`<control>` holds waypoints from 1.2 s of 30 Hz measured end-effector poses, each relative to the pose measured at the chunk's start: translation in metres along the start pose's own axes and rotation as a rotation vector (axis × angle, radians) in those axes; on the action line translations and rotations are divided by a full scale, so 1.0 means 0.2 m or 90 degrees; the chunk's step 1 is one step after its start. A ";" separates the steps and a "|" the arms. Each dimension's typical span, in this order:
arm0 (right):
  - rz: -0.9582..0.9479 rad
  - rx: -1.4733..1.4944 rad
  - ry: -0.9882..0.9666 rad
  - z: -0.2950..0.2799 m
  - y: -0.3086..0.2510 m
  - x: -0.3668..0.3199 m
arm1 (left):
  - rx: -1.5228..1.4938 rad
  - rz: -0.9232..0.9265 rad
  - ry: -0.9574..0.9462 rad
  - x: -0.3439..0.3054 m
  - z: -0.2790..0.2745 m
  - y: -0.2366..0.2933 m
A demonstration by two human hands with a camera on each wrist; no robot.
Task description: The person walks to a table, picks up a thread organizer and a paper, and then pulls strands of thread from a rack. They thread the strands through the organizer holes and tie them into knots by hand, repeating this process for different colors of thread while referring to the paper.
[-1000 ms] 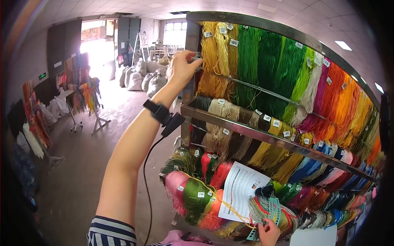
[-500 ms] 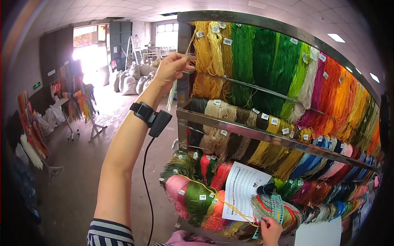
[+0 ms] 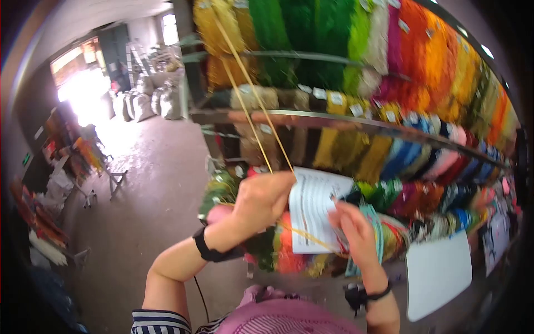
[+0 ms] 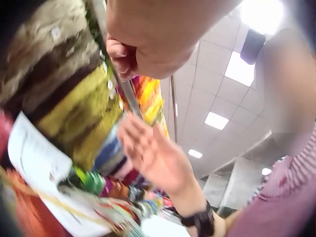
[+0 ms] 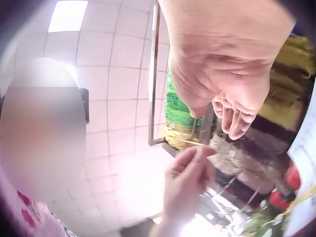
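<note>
Down by the chart (image 3: 310,207), the left hand (image 3: 261,199), lowered from the top rack (image 3: 311,55), pinches a yellow thread (image 3: 251,89) running taut from there. The right hand (image 3: 356,232) rests loosely spread beside it.

Fig. Workshop interior. A grey concrete floor (image 3: 144,183) is shown across the left half of the head view. A bright open doorway (image 3: 80,83) is seen at upper left, with filled sacks (image 3: 147,103) piled beside it. Metal stands (image 3: 114,181) are ranged along the dark left wall (image 3: 33,111). A white tiled ceiling (image 4: 197,98) with square light panels (image 4: 217,120) is seen in both wrist views.
</note>
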State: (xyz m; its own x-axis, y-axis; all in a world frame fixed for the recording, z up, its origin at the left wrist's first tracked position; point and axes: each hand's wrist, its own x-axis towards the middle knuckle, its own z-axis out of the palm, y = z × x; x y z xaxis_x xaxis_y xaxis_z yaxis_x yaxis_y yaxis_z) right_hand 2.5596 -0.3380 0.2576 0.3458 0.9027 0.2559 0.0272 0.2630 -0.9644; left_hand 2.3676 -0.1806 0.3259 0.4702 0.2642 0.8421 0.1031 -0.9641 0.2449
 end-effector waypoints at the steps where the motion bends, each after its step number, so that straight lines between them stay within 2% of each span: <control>1: -0.002 0.105 -0.055 0.05 -0.06 0.05 | -0.027 -0.018 -0.060 -0.10 0.07 0.07; 2: -0.010 0.192 -0.106 0.11 -0.13 0.08 | -0.055 -0.034 -0.122 -0.18 0.14 0.14; 5: 0.105 0.239 -0.215 0.09 -0.25 0.07 | -0.131 -0.090 -0.189 -0.30 0.26 0.30; 6: 0.072 0.157 -0.188 0.05 -0.25 0.05 | -0.174 -0.055 -0.194 -0.32 0.29 0.31; 8: 0.030 0.247 -0.155 -0.07 -0.24 -0.03 | -0.250 -0.063 -0.234 -0.36 0.37 0.33; 9: -0.008 0.145 -0.054 -0.16 -0.23 -0.08 | -0.247 -0.093 -0.262 -0.36 0.37 0.34; 10: -0.059 0.048 0.062 -0.26 -0.26 -0.14 | -0.319 -0.229 -0.286 -0.35 0.37 0.36; 11: -0.124 0.064 0.159 -0.41 -0.24 -0.18 | -0.299 -0.184 -0.254 -0.37 0.39 0.30; 13: -0.160 0.006 0.375 -0.78 -0.24 -0.32 | -0.349 -0.347 -0.254 -0.39 0.37 0.24; 14: -0.179 -0.088 0.535 -1.08 -0.19 -0.42 | -0.385 -0.397 -0.225 -0.40 0.36 0.22; 15: -0.186 -0.110 0.675 -1.32 -0.22 -0.55 | -0.390 -0.457 -0.250 -0.42 0.34 0.19; 16: -0.221 -0.252 0.844 -1.53 -0.25 -0.67 | -0.393 -0.516 -0.274 -0.44 0.33 0.17; 18: -0.337 -0.315 0.969 -1.75 -0.34 -0.92 | -0.436 -0.554 -0.298 -0.47 0.35 0.17; 20: -0.437 -0.413 0.929 -1.86 -0.40 -1.07 | -0.472 -0.595 -0.318 -0.47 0.40 0.22; 21: -0.430 -0.412 0.930 -1.81 -0.41 -1.02 | -0.497 -0.621 -0.369 -0.45 0.45 0.29; 23: -0.443 -0.333 0.849 -1.57 -0.39 -0.86 | -0.538 -0.647 -0.468 -0.43 0.57 0.41; 24: -0.310 -0.468 0.776 -1.51 -0.36 -0.85 | -0.556 -0.649 -0.512 -0.44 0.64 0.46; 26: -0.229 -0.408 0.656 -1.32 -0.19 -0.70 | -0.583 -0.675 -0.544 -0.47 0.76 0.53; 28: -0.079 -0.476 0.519 -1.13 0.00 -0.65 | -0.615 -0.700 -0.573 -0.51 0.87 0.56; 30: -0.032 -0.379 0.387 -0.86 0.12 -0.58 | -0.704 -0.833 -0.534 -0.55 0.96 0.57; 32: 0.110 -0.309 0.263 -0.75 0.21 -0.58 | -0.752 -0.851 -0.507 -0.53 0.99 0.60; 34: 0.102 -0.332 0.233 -0.68 0.30 -0.55 | -0.802 -0.871 -0.478 -0.54 1.00 0.61; 36: 0.091 -0.356 0.200 -0.67 0.35 -0.54 | -0.806 -0.827 -0.483 -0.55 1.02 0.61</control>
State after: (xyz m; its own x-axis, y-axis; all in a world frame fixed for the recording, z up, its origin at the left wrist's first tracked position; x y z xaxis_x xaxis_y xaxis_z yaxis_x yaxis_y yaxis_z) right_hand 2.6496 -0.4616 0.1537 0.6376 0.7506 0.1732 0.4149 -0.1452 -0.8982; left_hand 2.5072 -0.3323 0.1646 0.8900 0.2800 -0.3600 0.2184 0.4312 0.8754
